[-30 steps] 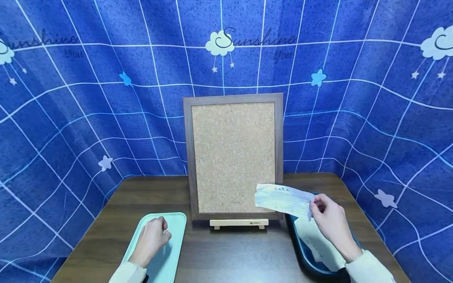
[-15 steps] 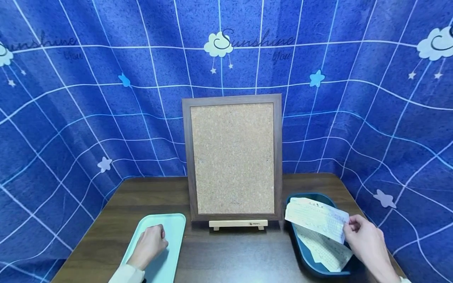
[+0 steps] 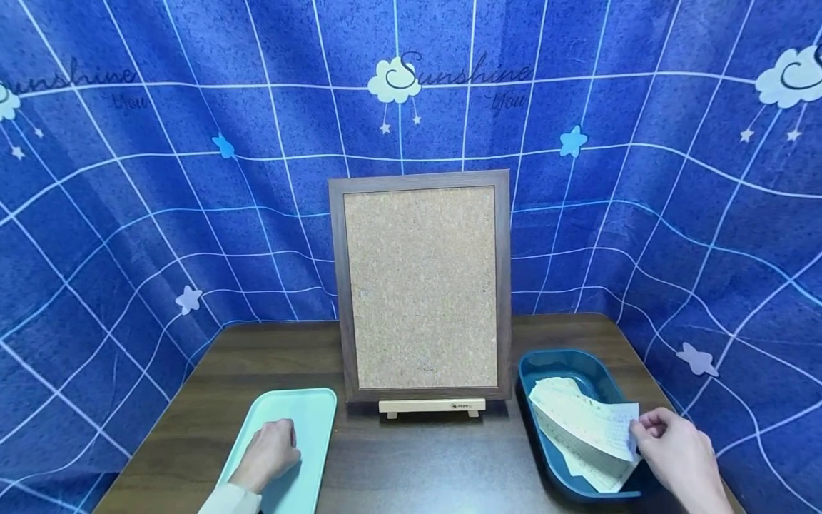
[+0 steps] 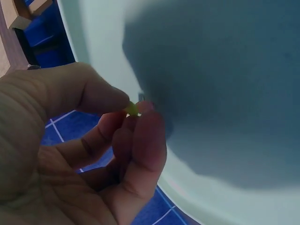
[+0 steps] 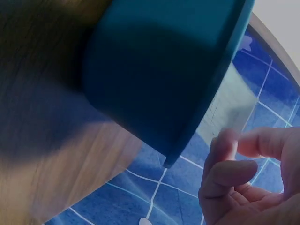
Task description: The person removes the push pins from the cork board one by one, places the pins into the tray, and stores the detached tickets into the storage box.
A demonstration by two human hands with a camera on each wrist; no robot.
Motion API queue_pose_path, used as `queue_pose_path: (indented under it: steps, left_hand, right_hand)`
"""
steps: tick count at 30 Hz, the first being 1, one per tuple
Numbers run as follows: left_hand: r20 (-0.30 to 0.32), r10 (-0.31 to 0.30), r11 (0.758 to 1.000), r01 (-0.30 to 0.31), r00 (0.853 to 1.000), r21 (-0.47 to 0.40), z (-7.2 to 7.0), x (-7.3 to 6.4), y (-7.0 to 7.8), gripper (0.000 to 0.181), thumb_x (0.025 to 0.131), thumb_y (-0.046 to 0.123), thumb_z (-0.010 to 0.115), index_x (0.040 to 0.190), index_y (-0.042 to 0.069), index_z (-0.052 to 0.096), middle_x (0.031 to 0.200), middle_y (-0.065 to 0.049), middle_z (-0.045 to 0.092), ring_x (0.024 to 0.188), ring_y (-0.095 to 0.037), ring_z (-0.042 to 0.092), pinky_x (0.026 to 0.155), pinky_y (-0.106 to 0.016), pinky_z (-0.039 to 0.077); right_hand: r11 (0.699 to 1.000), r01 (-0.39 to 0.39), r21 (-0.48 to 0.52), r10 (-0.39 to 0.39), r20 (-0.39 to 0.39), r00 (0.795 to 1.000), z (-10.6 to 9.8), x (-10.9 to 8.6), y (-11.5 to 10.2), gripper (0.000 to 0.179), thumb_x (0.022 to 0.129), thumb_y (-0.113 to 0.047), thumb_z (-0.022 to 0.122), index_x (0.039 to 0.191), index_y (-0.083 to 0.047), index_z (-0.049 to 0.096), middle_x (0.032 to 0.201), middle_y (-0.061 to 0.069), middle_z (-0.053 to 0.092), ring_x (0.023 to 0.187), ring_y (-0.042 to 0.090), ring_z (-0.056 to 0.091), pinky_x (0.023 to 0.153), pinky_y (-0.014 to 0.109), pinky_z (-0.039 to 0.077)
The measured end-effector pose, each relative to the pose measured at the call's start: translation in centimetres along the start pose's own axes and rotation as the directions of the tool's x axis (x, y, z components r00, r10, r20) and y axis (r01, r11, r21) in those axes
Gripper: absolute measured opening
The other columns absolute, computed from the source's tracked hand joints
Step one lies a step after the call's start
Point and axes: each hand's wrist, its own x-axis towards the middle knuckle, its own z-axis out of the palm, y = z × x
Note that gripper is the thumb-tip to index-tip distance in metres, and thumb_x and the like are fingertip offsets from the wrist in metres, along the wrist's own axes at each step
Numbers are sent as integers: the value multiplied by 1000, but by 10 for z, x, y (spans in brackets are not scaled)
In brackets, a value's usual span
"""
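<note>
My right hand pinches the right end of a printed paper slip between thumb and fingertips. The slip lies over another printed sheet in the dark blue tub. In the right wrist view, a corner of the slip shows past the tub's rim, near my fingertips. Over the light green tray, my left hand has its fingers curled. The left wrist view shows the thumb and index finger pinching a small yellow-green pushpin, mostly covered by the fingers.
A framed cork board stands upright at the middle back of the wooden table, on a pale wooden stand. Behind the table hangs a blue curtain with white lines, clouds and stars.
The right hand has moved right and down with the paper slip, from in front of the board's lower right corner into the tub. The left hand has barely moved.
</note>
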Motion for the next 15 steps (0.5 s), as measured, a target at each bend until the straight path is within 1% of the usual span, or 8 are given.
queue_pose_path:
  steps: [2, 4, 7, 9, 12, 14, 15]
  left_hand:
    - [4, 9, 1000, -9, 1000, 3, 1, -1, 0, 18, 59, 0, 65, 63, 10, 50, 57, 0, 46, 51, -16, 44, 46, -31, 37]
    - [-5, 20, 1000, -20, 1000, 7, 3, -2, 0, 19, 58, -1, 63, 63, 10, 49, 56, 1, 46, 50, -16, 43, 46, -31, 37]
    - [-10, 25, 1000, -25, 1000, 6, 2, -2, 1, 20, 59, -1, 63, 62, 11, 48, 56, 1, 44, 50, -16, 42, 46, -31, 36]
    - [-7, 25, 1000, -25, 1000, 8, 1, -2, 1, 19, 60, 0, 63, 62, 10, 48, 56, 1, 44, 50, -16, 41, 46, -31, 34]
    - [-8, 10, 1000, -10, 1000, 11, -2, -1, 2, 17, 63, 2, 62, 63, 10, 48, 56, 0, 43, 49, -16, 41, 45, -31, 34]
    - [-31, 9, 1000, -8, 999, 21, -5, 0, 4, 15, 66, 5, 62, 64, 10, 48, 58, 0, 43, 51, -16, 41, 45, -32, 33]
    - [-56, 14, 1000, -12, 998, 27, -7, 0, 7, 13, 67, 6, 61, 64, 10, 49, 59, -1, 43, 52, -17, 42, 46, -33, 34]
  right_hand:
    - [1000, -2, -9, 2, -5, 1000, -2, -1, 1, 18, 80, -23, 65, 67, -12, 58, 61, 0, 54, 56, 20, 50, 52, 36, 35]
    - [1000, -7, -9, 7, -5, 1000, -4, -1, 2, 25, 82, -27, 65, 63, -15, 53, 59, 0, 53, 55, 22, 50, 52, 37, 35]
    - [1000, -12, -7, 12, -2, 1000, -6, -3, 1, 32, 85, -32, 63, 61, -16, 51, 58, 1, 51, 55, 22, 50, 52, 37, 35]
    - [1000, -2, 4, 2, -8, 1000, -6, -5, -1, 31, 85, -33, 63, 61, -16, 51, 57, 0, 51, 55, 21, 50, 52, 37, 34]
    - [999, 32, 19, -31, -21, 999, -4, -6, -5, 30, 85, -31, 63, 63, -16, 52, 56, -2, 50, 55, 19, 48, 51, 35, 33]
    - [998, 53, 37, -52, -32, 998, -2, -7, -10, 28, 85, -29, 64, 63, -17, 52, 56, -3, 50, 55, 17, 47, 51, 35, 33]
    - [998, 55, 43, -54, -32, 998, -1, -7, -13, 27, 85, -29, 64, 64, -17, 53, 56, -3, 49, 55, 17, 46, 52, 34, 33]
